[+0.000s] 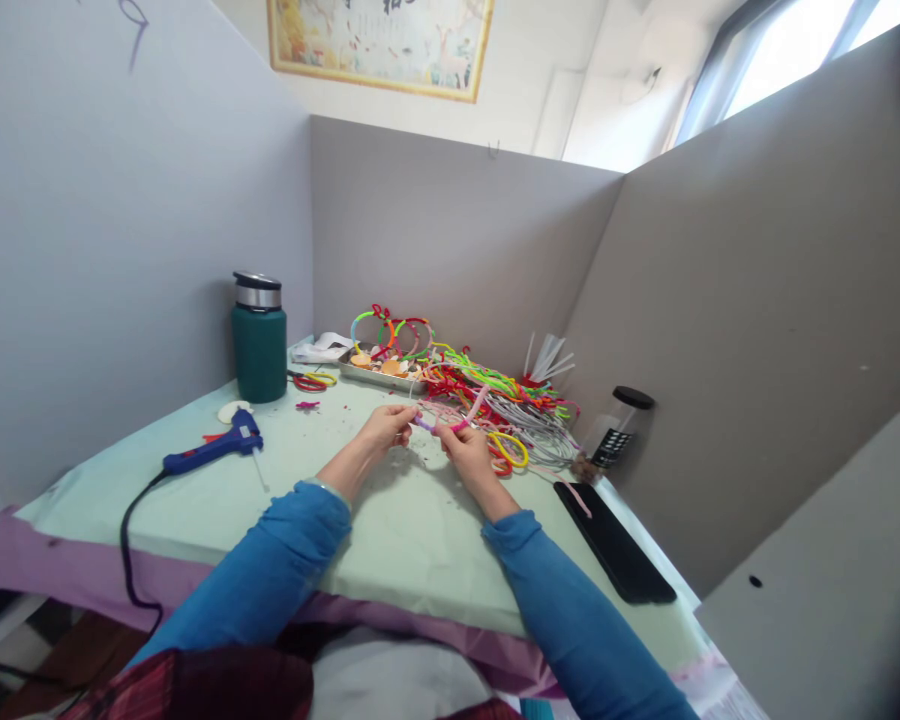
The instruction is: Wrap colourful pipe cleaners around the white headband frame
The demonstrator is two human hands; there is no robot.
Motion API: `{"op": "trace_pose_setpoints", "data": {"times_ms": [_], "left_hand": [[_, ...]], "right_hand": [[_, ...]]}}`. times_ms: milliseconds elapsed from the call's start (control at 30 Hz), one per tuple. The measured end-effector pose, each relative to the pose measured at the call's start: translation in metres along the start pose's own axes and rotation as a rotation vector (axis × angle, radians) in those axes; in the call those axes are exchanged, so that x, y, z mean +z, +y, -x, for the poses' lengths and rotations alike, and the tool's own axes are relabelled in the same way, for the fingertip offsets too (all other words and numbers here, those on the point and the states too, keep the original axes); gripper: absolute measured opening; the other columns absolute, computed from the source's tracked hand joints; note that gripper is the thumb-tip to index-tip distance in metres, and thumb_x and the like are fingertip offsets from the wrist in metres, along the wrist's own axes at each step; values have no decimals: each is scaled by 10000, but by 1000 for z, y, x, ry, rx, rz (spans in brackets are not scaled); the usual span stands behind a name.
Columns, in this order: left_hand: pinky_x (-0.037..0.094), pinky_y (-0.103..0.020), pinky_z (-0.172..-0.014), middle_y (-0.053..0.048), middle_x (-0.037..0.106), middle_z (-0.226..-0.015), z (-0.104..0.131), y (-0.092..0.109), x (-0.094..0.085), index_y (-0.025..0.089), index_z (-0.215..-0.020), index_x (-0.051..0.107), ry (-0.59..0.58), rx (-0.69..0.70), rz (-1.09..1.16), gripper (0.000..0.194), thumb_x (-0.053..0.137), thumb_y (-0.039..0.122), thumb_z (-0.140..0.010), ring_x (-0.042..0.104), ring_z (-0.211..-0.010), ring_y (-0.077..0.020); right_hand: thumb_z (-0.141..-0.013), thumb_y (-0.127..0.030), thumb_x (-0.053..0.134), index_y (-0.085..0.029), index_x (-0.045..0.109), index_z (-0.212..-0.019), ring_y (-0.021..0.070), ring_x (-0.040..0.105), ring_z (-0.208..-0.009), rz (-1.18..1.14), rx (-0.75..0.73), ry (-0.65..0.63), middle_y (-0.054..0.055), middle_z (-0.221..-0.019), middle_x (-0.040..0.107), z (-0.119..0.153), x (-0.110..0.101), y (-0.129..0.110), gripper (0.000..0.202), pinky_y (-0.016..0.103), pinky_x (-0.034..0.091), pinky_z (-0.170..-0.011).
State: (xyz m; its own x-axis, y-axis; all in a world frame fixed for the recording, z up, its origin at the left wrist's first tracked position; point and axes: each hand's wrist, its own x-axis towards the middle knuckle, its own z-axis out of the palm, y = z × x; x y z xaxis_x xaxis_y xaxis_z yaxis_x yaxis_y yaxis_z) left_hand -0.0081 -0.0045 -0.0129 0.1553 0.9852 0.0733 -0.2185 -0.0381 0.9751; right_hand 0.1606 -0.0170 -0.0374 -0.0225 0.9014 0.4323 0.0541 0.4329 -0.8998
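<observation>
Over the middle of the table, my left hand [387, 428] pinches one end of a thin pink and purple pipe cleaner [426, 425]. My right hand [466, 450] is closed on the same strand a little to the right, and a paler pink length [478, 403] sticks up past its fingers. The strand spans the short gap between both hands. Just behind my right hand lies a heap of colourful pipe cleaners [495, 385], in red, green, orange, pink and grey. Yellow and red loops [511, 450] lie close by its knuckles.
A blue glue gun [214, 443] with a black cord lies left, near a green bottle [259, 345] and scissors [313, 381]. Behind are a metal tray [375, 376] and colourful rings [375, 330]. A clear jar [621, 430] and black slab [615, 545] sit right. Grey partitions [450, 230] enclose the table.
</observation>
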Motion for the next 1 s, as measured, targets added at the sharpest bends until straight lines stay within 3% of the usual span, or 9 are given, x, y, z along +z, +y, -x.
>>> {"op": "trace_pose_setpoints", "data": {"times_ms": [133,233,333,533,733,867,1000], "left_hand": [[352,-190,-436,47,480,-455,2,4,3,119,-775,658,-27,12,70,388,765,466,-636,412,-399,-52],[374,-200,-437,-12,600,-615,6,10,6,108,-876,685,-76,16,152,424,739,480,-678,444,-430,-51],[392,-203,-439,-29,626,-687,9,12,7,109,-929,690,-97,4,180,399,749,423,-689,465,-455,-55],[377,-181,-423,38,513,-535,5,9,4,117,-836,668,-76,4,176,329,790,350,-638,443,-428,-52],[379,-193,-406,-6,614,-672,3,9,3,135,-763,590,-16,29,139,273,738,348,-678,457,-421,-52],[376,-193,-398,-28,650,-768,4,6,2,136,-740,575,20,93,26,255,690,362,-711,465,-426,-45],[364,-193,-383,-11,639,-716,-1,4,2,146,-722,551,108,100,-47,229,653,351,-731,465,-396,-47]], "right_hand": [[-729,-493,656,-183,521,-504,73,333,-401,-147,63,8,-45,-440,416,-1,1,1,407,239,231,-421],[-713,-502,672,-181,517,-536,63,322,-392,-240,114,5,-46,-468,440,-3,0,3,398,234,223,-407],[-705,-512,680,-176,525,-557,57,312,-387,-263,127,-10,-48,-475,446,-4,-1,4,398,232,215,-398],[-700,-542,679,-171,542,-591,54,348,-382,-305,169,-38,-39,-503,474,-4,1,4,411,225,229,-385],[-628,-518,738,-192,565,-717,51,370,-402,-488,259,50,-48,-574,526,-8,-6,1,380,193,256,-366],[-625,-483,751,-187,562,-661,56,359,-409,-372,209,44,-53,-550,498,-8,-9,3,353,195,255,-369],[-698,-495,690,-189,540,-599,68,340,-387,-164,161,33,-58,-480,449,-7,-7,11,355,214,224,-372]]}}
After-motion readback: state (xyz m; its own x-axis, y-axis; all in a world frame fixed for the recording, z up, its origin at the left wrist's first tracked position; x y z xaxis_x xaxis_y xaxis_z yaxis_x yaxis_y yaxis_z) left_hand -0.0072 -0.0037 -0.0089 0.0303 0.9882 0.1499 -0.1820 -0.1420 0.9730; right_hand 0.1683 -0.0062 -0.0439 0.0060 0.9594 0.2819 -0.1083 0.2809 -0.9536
